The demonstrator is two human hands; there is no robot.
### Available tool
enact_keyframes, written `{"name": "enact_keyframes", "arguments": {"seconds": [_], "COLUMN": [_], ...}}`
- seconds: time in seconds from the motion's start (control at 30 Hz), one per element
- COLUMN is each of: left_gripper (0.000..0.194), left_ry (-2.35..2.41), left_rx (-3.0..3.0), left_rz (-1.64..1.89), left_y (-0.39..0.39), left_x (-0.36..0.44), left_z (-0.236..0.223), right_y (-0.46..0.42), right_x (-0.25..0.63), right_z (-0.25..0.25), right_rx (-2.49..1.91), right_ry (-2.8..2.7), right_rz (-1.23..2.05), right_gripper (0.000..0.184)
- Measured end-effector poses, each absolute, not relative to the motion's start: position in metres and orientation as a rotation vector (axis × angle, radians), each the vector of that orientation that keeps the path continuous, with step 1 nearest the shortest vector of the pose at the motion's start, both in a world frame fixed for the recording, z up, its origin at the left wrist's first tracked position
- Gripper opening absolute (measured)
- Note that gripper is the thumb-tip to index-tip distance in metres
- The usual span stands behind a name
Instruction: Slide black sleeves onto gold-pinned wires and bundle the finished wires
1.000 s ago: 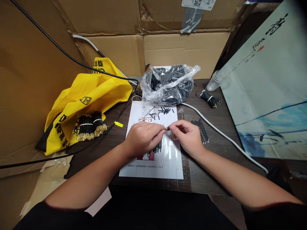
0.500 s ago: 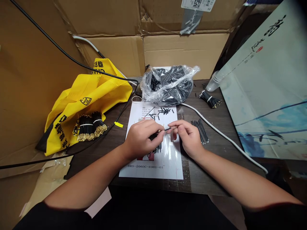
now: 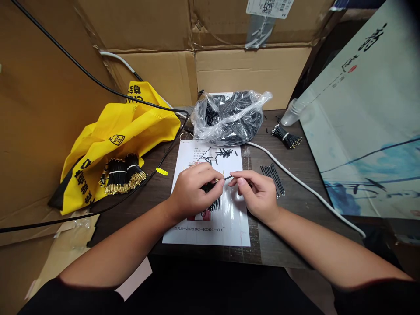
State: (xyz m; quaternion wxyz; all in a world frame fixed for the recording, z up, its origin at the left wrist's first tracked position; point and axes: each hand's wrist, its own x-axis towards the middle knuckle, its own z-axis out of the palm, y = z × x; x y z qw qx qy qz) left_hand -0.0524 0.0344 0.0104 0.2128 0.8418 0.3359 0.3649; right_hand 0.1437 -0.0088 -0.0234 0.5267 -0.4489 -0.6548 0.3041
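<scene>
My left hand (image 3: 194, 189) is closed around a bunch of thin black pins (image 3: 213, 202) with gold tips, held over a white printed sheet (image 3: 229, 223) on the dark table. My right hand (image 3: 257, 192) pinches the end of one thin black pin (image 3: 227, 177) that reaches across to my left fingertips. The two hands almost touch at the middle of the sheet. Short black sleeve pieces (image 3: 223, 153) lie scattered at the top of the sheet. A few loose black pins (image 3: 273, 173) lie just right of my right hand.
A clear plastic bag (image 3: 229, 117) full of black pieces sits behind the sheet. Banded pin bundles (image 3: 123, 175) rest on a yellow bag (image 3: 111, 140) at left; another bundle (image 3: 285, 135) lies at back right. A white cable (image 3: 305, 186) and black cable (image 3: 98, 83) cross the table. Cardboard boxes (image 3: 229, 65) wall the back.
My right hand has slid a little down and left while drawing one pin out from the bunch. My left hand has curled tighter, and the bunch now shows under it.
</scene>
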Motion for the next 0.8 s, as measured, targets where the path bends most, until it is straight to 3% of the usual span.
{"name": "enact_keyframes", "arguments": {"seconds": [0.2, 0.37, 0.5, 0.8], "left_gripper": [0.009, 0.013, 0.015, 0.021], "left_ry": [0.976, 0.961, 0.902, 1.031], "left_rx": [2.107, 1.663, 1.467, 1.821], "left_rz": [0.9, 0.787, 0.774, 0.841], "left_y": [0.034, 0.038, 0.039, 0.035], "left_x": [-0.052, -0.052, -0.052, -0.052], "left_z": [0.013, 0.016, 0.017, 0.017], "right_y": [-0.009, -0.01, -0.012, -0.007], "right_x": [0.142, 0.137, 0.131, 0.17], "right_z": [-0.026, -0.021, -0.015, 0.022], "right_rx": [-1.117, -1.135, -1.079, -1.258], "right_ry": [-1.512, -1.588, -1.696, -2.083], "right_rz": [0.75, 0.822, 0.845, 0.931], "right_gripper": [0.025, 0.008, 0.009, 0.012]}}
